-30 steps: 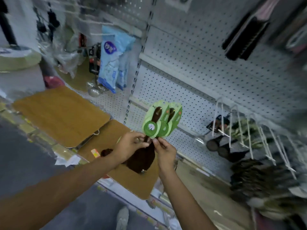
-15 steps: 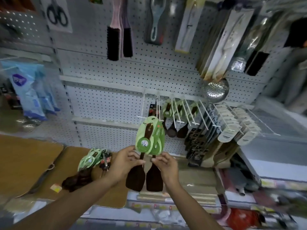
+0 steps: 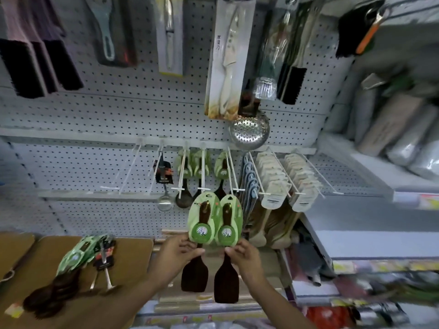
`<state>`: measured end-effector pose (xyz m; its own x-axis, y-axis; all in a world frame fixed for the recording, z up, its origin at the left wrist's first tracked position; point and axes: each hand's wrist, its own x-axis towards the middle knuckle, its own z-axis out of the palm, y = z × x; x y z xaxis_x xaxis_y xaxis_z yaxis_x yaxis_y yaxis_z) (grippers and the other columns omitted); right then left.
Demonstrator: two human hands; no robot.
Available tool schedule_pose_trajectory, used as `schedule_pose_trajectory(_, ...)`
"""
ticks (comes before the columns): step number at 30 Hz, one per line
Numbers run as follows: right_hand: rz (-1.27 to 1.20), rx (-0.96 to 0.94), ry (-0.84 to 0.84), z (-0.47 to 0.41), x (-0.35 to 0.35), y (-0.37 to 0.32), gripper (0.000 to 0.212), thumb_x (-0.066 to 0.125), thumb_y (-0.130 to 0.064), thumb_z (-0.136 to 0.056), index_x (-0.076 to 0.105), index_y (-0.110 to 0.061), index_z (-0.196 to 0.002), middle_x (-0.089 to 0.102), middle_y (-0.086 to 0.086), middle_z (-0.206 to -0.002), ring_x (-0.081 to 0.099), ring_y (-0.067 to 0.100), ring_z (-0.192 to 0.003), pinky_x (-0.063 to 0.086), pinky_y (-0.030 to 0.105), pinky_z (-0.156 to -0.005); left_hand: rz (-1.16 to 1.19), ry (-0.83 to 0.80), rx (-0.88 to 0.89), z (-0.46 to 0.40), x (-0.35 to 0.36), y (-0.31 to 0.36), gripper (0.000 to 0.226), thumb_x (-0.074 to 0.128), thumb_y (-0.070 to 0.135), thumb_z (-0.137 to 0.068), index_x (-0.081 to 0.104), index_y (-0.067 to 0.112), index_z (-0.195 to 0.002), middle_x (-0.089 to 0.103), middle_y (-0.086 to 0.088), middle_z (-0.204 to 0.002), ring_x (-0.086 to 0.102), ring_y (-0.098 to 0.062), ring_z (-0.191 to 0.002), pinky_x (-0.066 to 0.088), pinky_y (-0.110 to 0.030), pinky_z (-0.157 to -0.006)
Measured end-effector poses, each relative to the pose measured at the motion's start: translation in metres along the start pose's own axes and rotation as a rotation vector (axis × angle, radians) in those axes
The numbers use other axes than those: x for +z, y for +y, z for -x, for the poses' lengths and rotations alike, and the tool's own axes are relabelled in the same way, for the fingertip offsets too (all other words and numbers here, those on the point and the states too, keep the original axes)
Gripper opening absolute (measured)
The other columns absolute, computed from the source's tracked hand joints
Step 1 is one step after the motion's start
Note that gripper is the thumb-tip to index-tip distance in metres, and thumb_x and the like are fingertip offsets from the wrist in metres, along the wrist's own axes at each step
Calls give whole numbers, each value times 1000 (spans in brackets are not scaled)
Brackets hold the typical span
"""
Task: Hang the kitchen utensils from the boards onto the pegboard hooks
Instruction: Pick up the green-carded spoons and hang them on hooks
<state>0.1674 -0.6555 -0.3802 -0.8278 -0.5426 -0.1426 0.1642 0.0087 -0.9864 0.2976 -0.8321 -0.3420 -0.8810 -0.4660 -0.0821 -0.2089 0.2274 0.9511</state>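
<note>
Low on the left of the frame, a brown board (image 3: 133, 252) carries a heap of green-carded utensils (image 3: 78, 255). Toward lower centre, the left hand (image 3: 177, 254) pinches the neck of one dark wooden spatula (image 3: 195, 274), thumb and fingers curled round it. Beside it, the right hand (image 3: 245, 256) pinches a second spatula (image 3: 226, 281) likewise. Both green cards stand upright, near the white pegboard hooks (image 3: 203, 167). Right of these, beige-carded utensils (image 3: 273, 179) hang.
</note>
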Motion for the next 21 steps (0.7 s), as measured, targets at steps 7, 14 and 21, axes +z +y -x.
schedule_pose_trajectory(7,-5,31,-27,-28,-23,7,50,80,-29,-61,61,3,-95,73,6,-78,70,19,-80,56,35,-72,0,4,-12,-19,28,4,22,84,20,-76,74,22,-94,76,3,-87,72,-11,-82,59,-38,-86)
schedule_pose_trajectory(14,-3,-6,-61,-43,-18,8,16,69,0,-85,63,2,-99,73,12,-82,69,22,-80,56,34,-75,0,-10,9,-29,28,9,28,83,17,-78,74,41,-90,76,6,-86,72,-10,-82,58,-31,-83)
schedule_pose_trajectory(21,-1,28,-71,-65,-8,15,25,60,8,-89,63,-2,-111,74,12,-101,70,23,-97,57,31,-81,28,0,-40,-28,31,6,33,84,21,-77,71,45,-96,77,2,-91,72,-16,-89,59,-40,-88)
